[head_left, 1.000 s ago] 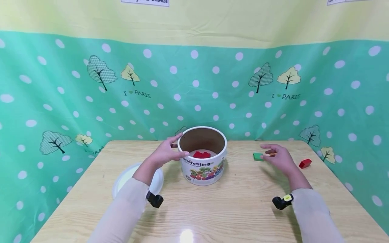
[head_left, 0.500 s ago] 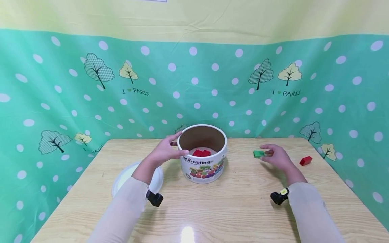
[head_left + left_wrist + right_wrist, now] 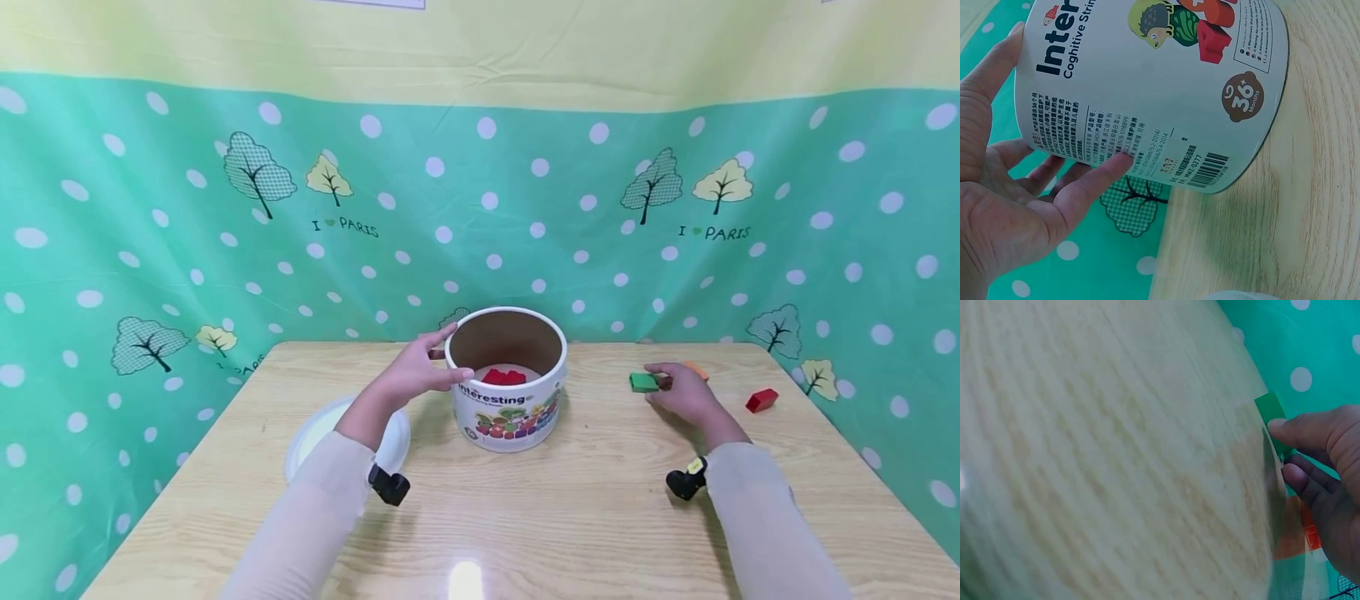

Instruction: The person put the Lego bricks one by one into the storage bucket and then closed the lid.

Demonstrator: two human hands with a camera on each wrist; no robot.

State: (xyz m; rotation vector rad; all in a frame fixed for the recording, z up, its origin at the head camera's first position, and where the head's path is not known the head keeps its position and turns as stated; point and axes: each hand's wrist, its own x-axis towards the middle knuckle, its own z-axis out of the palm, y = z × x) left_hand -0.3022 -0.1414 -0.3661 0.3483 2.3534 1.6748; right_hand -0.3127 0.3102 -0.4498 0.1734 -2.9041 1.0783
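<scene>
My left hand [image 3: 416, 371] rests against the left side of a white printed toy bucket [image 3: 506, 423], thumb at the front and index finger near the rim. In the left wrist view its fairly straight, spread fingers touch the label of the bucket [image 3: 1160, 81]. Red blocks [image 3: 504, 377] lie on the bucket's floor. Over the right part of the table, my right hand [image 3: 686, 398] pinches a small green block [image 3: 642, 382] by its right end. The right wrist view shows thumb and fingertips at the green block [image 3: 1267, 407], its lower part hidden by the thumb.
An orange block [image 3: 696, 370] sits just behind my right hand, partly covered by it. To the right lies a red block [image 3: 762, 400]. A white round lid [image 3: 306, 442] is under my left forearm. A green dotted curtain [image 3: 480, 217] hangs behind the wooden table [image 3: 525, 517].
My right hand has moved slightly forward and left, and its fingers have closed on the green block. The orange block now shows behind that hand. The left hand stays at the bucket.
</scene>
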